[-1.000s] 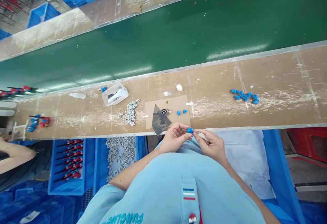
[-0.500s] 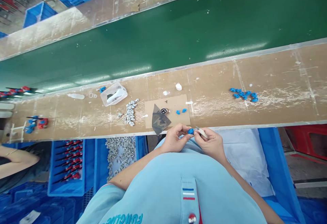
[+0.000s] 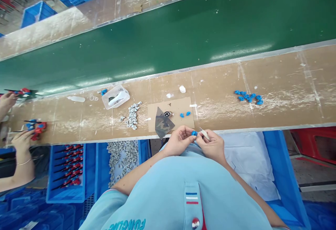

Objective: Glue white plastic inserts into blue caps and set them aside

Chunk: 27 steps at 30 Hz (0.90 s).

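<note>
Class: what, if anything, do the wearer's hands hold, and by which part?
The left hand pinches a small blue piece at its edge; the right hand holds a pale, slim object, but which part it grips cannot be told.

The held blue piece [image 3: 194, 133] looks plastic, the cardboard [image 3: 183, 124] matt, the green belt [image 3: 178, 36] smooth (with glossy streaks).

My left hand [image 3: 180, 142] and right hand [image 3: 212, 145] sit close together just below the frame's middle, fingers [image 3: 187, 129] pinched; my left forearm [image 3: 141, 170] and right forearm [image 3: 245, 189] slant inward from below.
</note>
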Available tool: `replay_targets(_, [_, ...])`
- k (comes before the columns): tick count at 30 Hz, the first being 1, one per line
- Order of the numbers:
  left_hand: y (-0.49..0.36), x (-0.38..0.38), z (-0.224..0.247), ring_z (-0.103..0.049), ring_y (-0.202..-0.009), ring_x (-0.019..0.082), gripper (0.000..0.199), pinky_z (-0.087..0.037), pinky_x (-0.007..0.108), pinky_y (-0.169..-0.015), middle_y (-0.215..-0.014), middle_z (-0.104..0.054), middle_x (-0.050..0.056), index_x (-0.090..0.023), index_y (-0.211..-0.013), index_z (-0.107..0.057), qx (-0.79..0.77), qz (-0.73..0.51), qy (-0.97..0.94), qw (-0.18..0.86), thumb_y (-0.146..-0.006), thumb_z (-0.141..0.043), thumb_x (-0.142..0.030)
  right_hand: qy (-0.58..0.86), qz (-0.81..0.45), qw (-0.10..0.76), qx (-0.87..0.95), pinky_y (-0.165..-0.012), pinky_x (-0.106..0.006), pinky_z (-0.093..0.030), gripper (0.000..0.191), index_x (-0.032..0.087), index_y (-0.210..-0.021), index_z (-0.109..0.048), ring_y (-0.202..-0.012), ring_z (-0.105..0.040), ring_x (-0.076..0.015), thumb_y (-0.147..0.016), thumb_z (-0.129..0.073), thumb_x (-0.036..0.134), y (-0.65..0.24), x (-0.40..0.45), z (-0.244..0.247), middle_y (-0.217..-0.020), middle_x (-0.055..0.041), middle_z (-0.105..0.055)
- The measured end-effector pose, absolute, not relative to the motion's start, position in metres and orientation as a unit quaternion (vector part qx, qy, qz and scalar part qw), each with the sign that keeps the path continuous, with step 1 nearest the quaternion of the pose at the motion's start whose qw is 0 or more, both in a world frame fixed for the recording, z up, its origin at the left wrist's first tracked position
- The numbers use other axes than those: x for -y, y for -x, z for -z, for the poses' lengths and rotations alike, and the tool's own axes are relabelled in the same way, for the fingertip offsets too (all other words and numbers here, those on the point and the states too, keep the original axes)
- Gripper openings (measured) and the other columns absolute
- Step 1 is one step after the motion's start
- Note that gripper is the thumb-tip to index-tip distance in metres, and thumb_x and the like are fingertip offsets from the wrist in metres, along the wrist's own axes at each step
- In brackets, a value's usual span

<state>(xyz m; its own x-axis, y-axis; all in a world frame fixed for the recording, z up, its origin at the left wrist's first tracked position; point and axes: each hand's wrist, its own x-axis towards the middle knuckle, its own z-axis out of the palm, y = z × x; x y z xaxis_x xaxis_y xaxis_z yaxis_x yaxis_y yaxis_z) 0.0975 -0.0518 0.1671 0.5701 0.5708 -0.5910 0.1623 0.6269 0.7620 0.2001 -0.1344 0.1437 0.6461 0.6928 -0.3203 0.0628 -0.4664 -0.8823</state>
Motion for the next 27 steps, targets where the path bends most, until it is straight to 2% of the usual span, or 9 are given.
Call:
replay_targets(3, [-0.098,0.052,-0.168,-0.058,-0.065,0.008,0.045,-0.049,0.025,-0.068,-0.071,-0.063,0.000,-0.013,-0.077,-0.056,-0.448,-0.119,-0.408,0.786,-0.054,-0.084,-0.041,0.779,-0.358,0.466,0.219,-0.044,-0.021,-0.030,0.018,0.019,-0.052,-0.056,-0.044,-0.032,-0.0079,-0.062,-0.056,0.034,-0.203,0.132,-0.142,-0.043,0.0078,-0.034])
replay_targets(8, [-0.097,0.052,-0.173,-0.058,-0.062,0.009,0.046,-0.049,0.026,-0.065,-0.068,-0.062,-0.001,-0.014,-0.078,-0.056,-0.434,-0.101,-0.394,0.804,-0.055,-0.084,-0.042,0.788,-0.338,0.502,0.117,-0.043,-0.022,-0.031,0.020,0.019,-0.059,-0.057,-0.043,-0.035,-0.0090,-0.063,-0.059,0.038,-0.227,0.133,-0.136,-0.044,0.0069,-0.040])
replay_targets(13, [-0.097,0.050,-0.176,-0.059,-0.062,0.009,0.047,-0.049,0.027,-0.068,-0.075,-0.065,0.001,-0.013,-0.082,-0.058,-0.437,-0.117,-0.372,0.811,-0.057,-0.083,-0.044,0.767,-0.359,0.524,0.092,-0.043,-0.022,-0.032,0.033,0.017,-0.080,-0.066,-0.044,-0.037,-0.0089,-0.063,-0.067,0.044,-0.241,0.139,-0.131,-0.049,0.0071,-0.045])
replay_targets(14, [-0.097,0.049,-0.176,-0.060,-0.063,0.009,0.047,-0.049,0.027,-0.068,-0.076,-0.066,0.001,-0.013,-0.083,-0.058,-0.435,-0.120,-0.367,0.813,-0.057,-0.083,-0.044,0.765,-0.359,0.526,0.101,-0.043,-0.022,-0.031,0.033,0.017,-0.081,-0.066,-0.044,-0.036,-0.0087,-0.064,-0.067,0.046,-0.240,0.141,-0.131,-0.049,0.0071,-0.044])
replay_targets(18, [-0.098,0.050,-0.175,-0.059,-0.062,0.009,0.049,-0.049,0.027,-0.068,-0.074,-0.065,0.000,-0.013,-0.085,-0.059,-0.436,-0.130,-0.360,0.814,-0.056,-0.083,-0.045,0.750,-0.355,0.530,0.174,-0.042,-0.022,-0.032,0.034,0.018,-0.062,-0.061,-0.043,-0.037,-0.0085,-0.075,-0.062,0.050,-0.232,0.144,-0.135,-0.046,0.0056,-0.043])
replay_targets(22, [-0.098,0.050,-0.173,-0.058,-0.060,0.009,0.049,-0.048,0.026,-0.064,-0.071,-0.063,-0.001,-0.013,-0.082,-0.058,-0.440,-0.123,-0.377,0.806,-0.056,-0.083,-0.047,0.743,-0.352,0.495,0.282,-0.048,-0.023,-0.043,0.025,0.019,-0.082,-0.071,-0.050,-0.055,-0.0129,-0.075,-0.064,0.042,-0.227,0.145,-0.142,-0.063,-0.0011,-0.066])
replay_targets(24, [-0.097,0.050,-0.172,-0.057,-0.060,0.009,0.048,-0.047,0.025,-0.064,-0.071,-0.063,0.000,-0.013,-0.082,-0.058,-0.440,-0.116,-0.392,0.799,-0.056,-0.082,-0.047,0.740,-0.327,0.468,0.356,-0.052,-0.024,-0.047,0.021,0.021,-0.082,-0.073,-0.056,-0.061,-0.0152,-0.078,-0.061,0.038,-0.228,0.145,-0.145,-0.070,-0.0030,-0.071])
replay_targets(27, [-0.096,0.052,-0.167,-0.057,-0.064,0.009,0.046,-0.046,0.025,-0.066,-0.073,-0.064,0.001,-0.014,-0.081,-0.058,-0.444,-0.115,-0.420,0.783,-0.057,-0.082,-0.045,0.730,-0.284,0.432,0.448,-0.057,-0.025,-0.048,0.020,0.024,-0.079,-0.074,-0.059,-0.063,-0.0160,-0.080,-0.056,0.032,-0.230,0.144,-0.146,-0.070,-0.0024,-0.072])
